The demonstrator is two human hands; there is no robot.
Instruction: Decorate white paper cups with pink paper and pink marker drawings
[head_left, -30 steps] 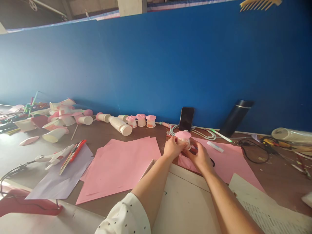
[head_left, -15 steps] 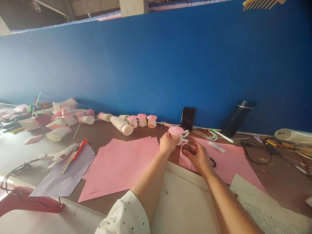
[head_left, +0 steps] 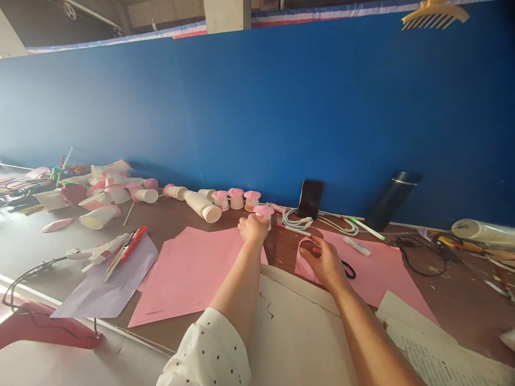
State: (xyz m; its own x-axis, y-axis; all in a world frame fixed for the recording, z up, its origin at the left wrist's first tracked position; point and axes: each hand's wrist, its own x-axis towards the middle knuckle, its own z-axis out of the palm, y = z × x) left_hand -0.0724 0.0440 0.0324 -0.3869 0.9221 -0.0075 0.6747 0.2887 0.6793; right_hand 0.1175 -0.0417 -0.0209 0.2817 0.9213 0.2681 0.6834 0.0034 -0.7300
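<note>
Left hand (head_left: 252,229): fingers clasp capped cup (head_left: 264,212) on worktop (head_left: 169,221). Right hand (head_left: 323,261): fingers loose, unclosed, resting on pink sheet (head_left: 376,268).

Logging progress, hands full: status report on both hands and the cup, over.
Left hand grips pink-topped cup, near three matching cups. Right hand rests on pink sheet, beside scissors. Nothing between cup and row.
</note>
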